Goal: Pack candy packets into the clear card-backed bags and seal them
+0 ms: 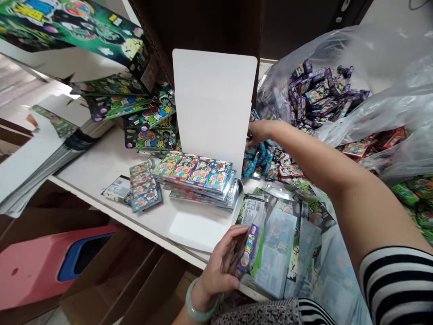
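Observation:
My left hand (223,262), a pale bangle at its wrist, curls its fingers and thumb round a small purple box (248,248) at the table's front edge. Right beside it lie clear plastic pouches (279,243) with printed cards in them. Farther back, my right hand (259,132) reaches down to a heap of small blue boxes (260,158) by the edge of an upright white card (214,99). Its fingertips are partly hidden there, so its grip does not show. In front of the card stands a stack of colourful printed packs (199,174).
Clear bags at the right hold purple boxes (321,92), red boxes (368,144) and green boxes (419,198). Printed green display cartons (77,31) stand at back left. Below the table edge are a pink stool (43,266) and open cardboard boxes (101,280).

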### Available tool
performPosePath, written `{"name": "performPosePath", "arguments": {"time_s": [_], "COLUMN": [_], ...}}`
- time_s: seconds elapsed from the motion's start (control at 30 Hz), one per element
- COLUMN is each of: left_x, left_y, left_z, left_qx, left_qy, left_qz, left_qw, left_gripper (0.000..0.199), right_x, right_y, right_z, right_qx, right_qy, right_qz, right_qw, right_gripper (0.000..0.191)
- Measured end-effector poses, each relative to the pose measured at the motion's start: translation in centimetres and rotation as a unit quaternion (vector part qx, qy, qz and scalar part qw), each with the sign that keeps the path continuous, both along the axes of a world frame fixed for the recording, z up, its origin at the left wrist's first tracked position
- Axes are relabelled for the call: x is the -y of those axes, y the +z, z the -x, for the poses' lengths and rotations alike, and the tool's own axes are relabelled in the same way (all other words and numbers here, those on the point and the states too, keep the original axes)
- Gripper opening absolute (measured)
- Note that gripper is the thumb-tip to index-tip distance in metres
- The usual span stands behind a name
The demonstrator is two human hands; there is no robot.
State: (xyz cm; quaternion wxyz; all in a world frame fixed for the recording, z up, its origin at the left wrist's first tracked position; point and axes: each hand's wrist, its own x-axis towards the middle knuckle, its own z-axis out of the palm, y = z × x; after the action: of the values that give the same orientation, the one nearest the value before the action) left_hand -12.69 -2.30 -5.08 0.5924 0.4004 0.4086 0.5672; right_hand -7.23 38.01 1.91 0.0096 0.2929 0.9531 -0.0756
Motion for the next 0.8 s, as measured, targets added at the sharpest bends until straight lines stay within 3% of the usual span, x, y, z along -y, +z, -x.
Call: {"name": "performPosePath", "arguments": {"time_s": [0.07,0.13,0.27,0.37,0.47,0.57,0.67,0.8], "left_x": [0.1,0.0,0.0,0.2,0.4,0.5,0.5,0.5], "left_y": [0.1,0.3,0.5,0.7,0.9,1.0,0.9,1.0], "left_z": [0.1,0.0,-0.3,-0.6,-1.1,-1.8,-2.1,-1.9], "left_qx": [-0.007,-0.021,-0.044,-0.059,-0.074,-0.067,-0.079,-0.113], "left_qy": [0.007,0.016,0.023,0.021,0.032,0.03,0.03,0.032], "left_qz": [-0.004,-0.006,-0.001,-0.002,-0.005,0.003,0.007,0.007], "left_qw": [1.0,1.0,0.999,0.998,0.997,0.997,0.996,0.993], "left_gripper": [0.094,0.093,0.094,0.092,0.087,0.084,0.083,0.086], "right_x": [0.4,1.5,4.4,5.8,6.3,6.3,6.7,7.4], "right_y": [0.4,0.1,-1.4,-1.8,-1.0,-0.1,-0.4,-2.5], "right_z": [-3.5,-7.4,-14.3,-16.6,-16.1,-13.5,-10.0,-6.9], "right_qx": [0.105,0.143,0.127,0.084,0.011,-0.041,-0.074,-0.09], "right_qy": [0.028,0.045,0.031,-0.009,-0.094,-0.156,-0.142,-0.143], "right_qz": [-0.003,-0.04,-0.093,-0.103,-0.106,-0.077,-0.014,0.023], "right_qw": [0.994,0.988,0.987,0.991,0.99,0.984,0.987,0.985], "right_gripper": [0.049,0.049,0.04,0.032,0.036,0.038,0.039,0.075]}}
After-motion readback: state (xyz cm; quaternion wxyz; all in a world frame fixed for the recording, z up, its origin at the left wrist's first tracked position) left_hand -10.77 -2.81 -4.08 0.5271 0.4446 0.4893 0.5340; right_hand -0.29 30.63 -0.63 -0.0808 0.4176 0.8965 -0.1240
